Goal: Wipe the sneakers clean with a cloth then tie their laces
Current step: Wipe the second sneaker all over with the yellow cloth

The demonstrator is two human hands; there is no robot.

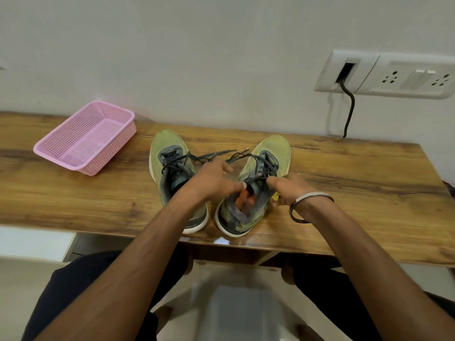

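Two yellow-green sneakers with dark grey laces stand side by side on the wooden table, toes pointing away from me. The left sneaker (170, 153) has its laces loose. Over the right sneaker (268, 153) both my hands work at the tongue. My left hand (211, 179) pinches a lace near the shoe's opening, its fingers spread toward the loose lace ends (221, 153). My right hand (286, 187), with bangles at the wrist, grips the other lace on the right side. No cloth is visible.
A pink perforated plastic basket (86, 137) sits at the table's (357, 183) back left. A white socket panel (386, 75) with a black cable (349, 112) hangs on the wall at the right. My knees are under the front edge.
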